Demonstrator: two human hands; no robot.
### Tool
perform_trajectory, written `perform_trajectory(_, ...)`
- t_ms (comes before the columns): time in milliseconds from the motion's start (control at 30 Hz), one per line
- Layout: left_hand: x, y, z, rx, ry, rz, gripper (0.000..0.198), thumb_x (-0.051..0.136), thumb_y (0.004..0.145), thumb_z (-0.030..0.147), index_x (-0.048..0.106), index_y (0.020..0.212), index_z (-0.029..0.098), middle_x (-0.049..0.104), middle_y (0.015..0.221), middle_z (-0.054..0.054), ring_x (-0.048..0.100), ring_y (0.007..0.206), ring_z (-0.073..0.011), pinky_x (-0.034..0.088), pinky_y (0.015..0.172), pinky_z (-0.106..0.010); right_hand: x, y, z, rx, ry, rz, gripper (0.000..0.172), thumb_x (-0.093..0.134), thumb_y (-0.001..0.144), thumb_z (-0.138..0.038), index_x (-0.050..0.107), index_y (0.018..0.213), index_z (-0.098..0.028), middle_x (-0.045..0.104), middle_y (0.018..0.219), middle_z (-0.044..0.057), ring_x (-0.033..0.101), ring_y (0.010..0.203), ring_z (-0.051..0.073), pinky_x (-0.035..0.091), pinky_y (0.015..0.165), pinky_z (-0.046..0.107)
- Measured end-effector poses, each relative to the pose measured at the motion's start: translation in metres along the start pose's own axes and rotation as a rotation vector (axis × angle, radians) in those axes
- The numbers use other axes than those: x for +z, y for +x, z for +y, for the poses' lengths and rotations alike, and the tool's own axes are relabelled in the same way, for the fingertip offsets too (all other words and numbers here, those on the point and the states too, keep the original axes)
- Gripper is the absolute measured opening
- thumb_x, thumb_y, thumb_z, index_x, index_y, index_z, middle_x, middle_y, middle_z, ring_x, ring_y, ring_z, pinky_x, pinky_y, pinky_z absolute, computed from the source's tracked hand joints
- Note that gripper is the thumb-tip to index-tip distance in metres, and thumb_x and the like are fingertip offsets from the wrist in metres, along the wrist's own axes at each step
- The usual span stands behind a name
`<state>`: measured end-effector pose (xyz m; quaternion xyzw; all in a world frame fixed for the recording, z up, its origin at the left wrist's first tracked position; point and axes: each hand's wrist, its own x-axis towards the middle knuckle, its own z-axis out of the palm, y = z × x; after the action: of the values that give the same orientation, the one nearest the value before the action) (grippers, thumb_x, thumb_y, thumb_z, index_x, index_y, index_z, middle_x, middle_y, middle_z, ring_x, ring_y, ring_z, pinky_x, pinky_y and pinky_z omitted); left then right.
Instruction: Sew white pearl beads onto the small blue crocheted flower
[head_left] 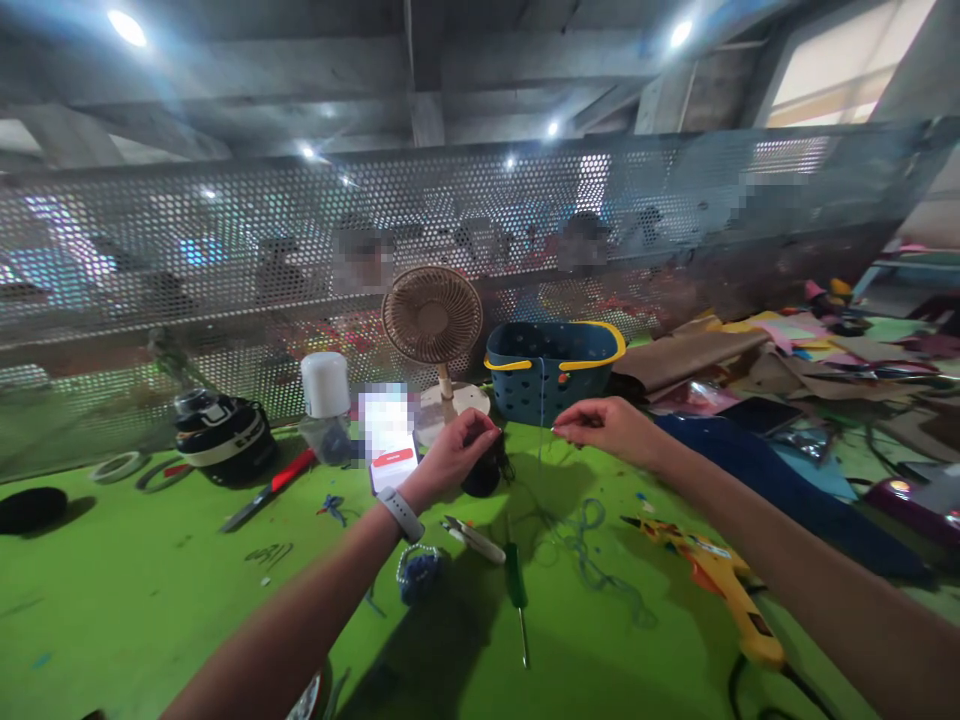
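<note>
My left hand (pixel 454 452) is raised over the green table (pixel 135 590), fingers closed around a small black round object (pixel 484 470). My right hand (pixel 607 425) is pinched shut on a thin needle or thread end; a fine blue thread (pixel 541 420) hangs beside it down to a loose tangle of blue thread (pixel 592 545) on the table. A grey watch (pixel 401 512) sits on my left wrist. Between my arms lie small snips (pixel 474 538), a green-handled screwdriver (pixel 517 590) and a blue beaded piece (pixel 418 575).
A yellow glue gun (pixel 720 585) lies under my right arm. Behind stand a blue basket (pixel 551 370), a small fan (pixel 433 320), a phone (pixel 390 440), a white-capped jar (pixel 326 400), a black container (pixel 223 435) and a red-handled knife (pixel 270 488). Perforated metal screen at the back; fabric piles right.
</note>
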<state>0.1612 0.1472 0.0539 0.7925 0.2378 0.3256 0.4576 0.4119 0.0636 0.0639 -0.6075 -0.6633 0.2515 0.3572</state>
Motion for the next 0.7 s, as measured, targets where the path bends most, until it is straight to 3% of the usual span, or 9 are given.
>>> perform_trajectory(200,0.0,0.0,0.002,0.021,0.033,-0.028,0.02,0.054,0.087,0.037,0.052,0.084,0.017,0.053,0.071,0.003,0.049,0.064,-0.0118,0.04,0.06,-0.024,0.043,0.024,0.0,-0.125,-0.097,-0.014,0.049,0.077,0.066,-0.038,0.07,0.108,-0.014,0.067,0.083,0.005,0.061,0.073,0.018,0.046,0.069,0.03)
perform_trajectory(333,-0.001,-0.001,0.0,0.036,0.044,-0.05,0.019,0.053,0.089,0.036,0.052,0.086,0.017,0.053,0.073,0.002,0.049,0.066,-0.0118,0.04,0.062,-0.025,0.063,0.031,-0.017,-0.209,-0.122,-0.039,0.021,0.074,0.067,-0.027,0.073,0.084,-0.015,0.064,0.077,0.003,0.057,0.071,0.016,0.043,0.07,0.028)
perform_trajectory(367,-0.002,-0.001,0.0,0.037,0.044,-0.053,0.019,0.053,0.089,0.036,0.052,0.086,0.017,0.053,0.073,0.002,0.049,0.067,-0.0119,0.04,0.063,-0.025,0.064,0.031,-0.021,-0.223,-0.121,-0.049,0.013,0.072,0.069,-0.027,0.072,0.076,-0.015,0.063,0.074,0.002,0.056,0.07,0.016,0.043,0.069,0.027)
perform_trajectory(433,-0.004,-0.002,-0.002,0.026,0.035,-0.058,0.019,0.053,0.089,0.036,0.052,0.086,0.017,0.054,0.073,0.002,0.049,0.066,-0.0117,0.04,0.062,-0.025,0.062,0.03,-0.027,-0.231,-0.11,-0.054,0.014,0.067,0.073,-0.028,0.07,0.066,-0.016,0.062,0.07,0.001,0.056,0.068,0.015,0.042,0.067,0.026)
perform_trajectory(700,-0.007,-0.003,-0.006,0.001,-0.024,-0.062,0.021,0.056,0.087,0.037,0.053,0.086,0.017,0.053,0.073,0.002,0.049,0.064,-0.0107,0.041,0.06,-0.023,0.026,0.023,-0.025,-0.119,-0.019,0.042,0.024,0.062,0.073,-0.038,0.07,0.071,-0.016,0.064,0.067,0.003,0.054,0.062,0.015,0.042,0.061,0.027)
